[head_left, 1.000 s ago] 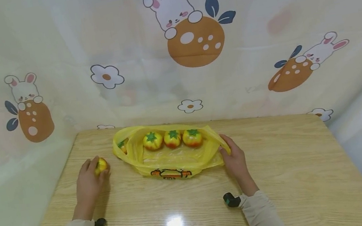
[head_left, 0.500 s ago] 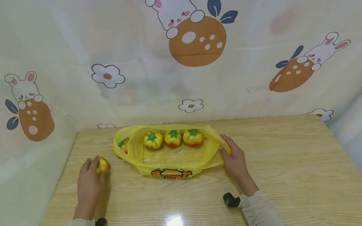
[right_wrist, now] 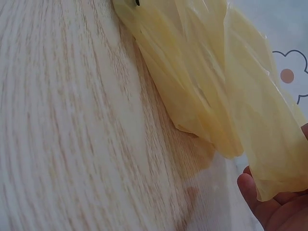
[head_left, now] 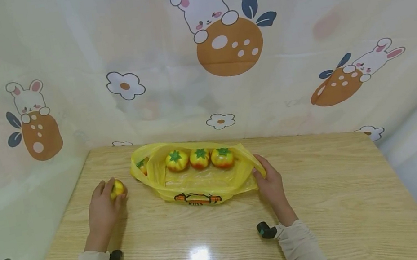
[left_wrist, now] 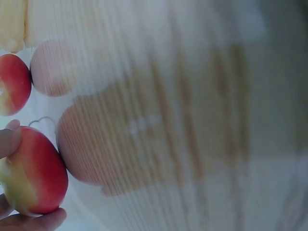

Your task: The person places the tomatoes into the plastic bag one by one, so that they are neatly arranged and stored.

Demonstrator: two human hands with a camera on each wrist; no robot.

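Observation:
At the table's left side my left hand [head_left: 101,210] holds a yellow-and-red toy tomato [head_left: 118,188], its fingers over the top and thumb at the near side. In the left wrist view the held toy tomato [left_wrist: 41,173] rests at the tabletop, with a second toy tomato [left_wrist: 13,86] beyond it. My right hand [head_left: 269,179] grips the right end of a yellow plastic bag [head_left: 196,182], thumb inside its edge. The bag lies mouth open; three toy tomatoes [head_left: 199,158] with green star tops sit in a row inside. Another tomato [head_left: 142,167] shows through the left handle loop.
The wooden table [head_left: 350,198] reaches back to a cream curtain [head_left: 163,105] printed with rabbits and flowers. More curtain hangs along the left and right. A black wrist camera [head_left: 266,230] juts from each sleeve, low over the tabletop.

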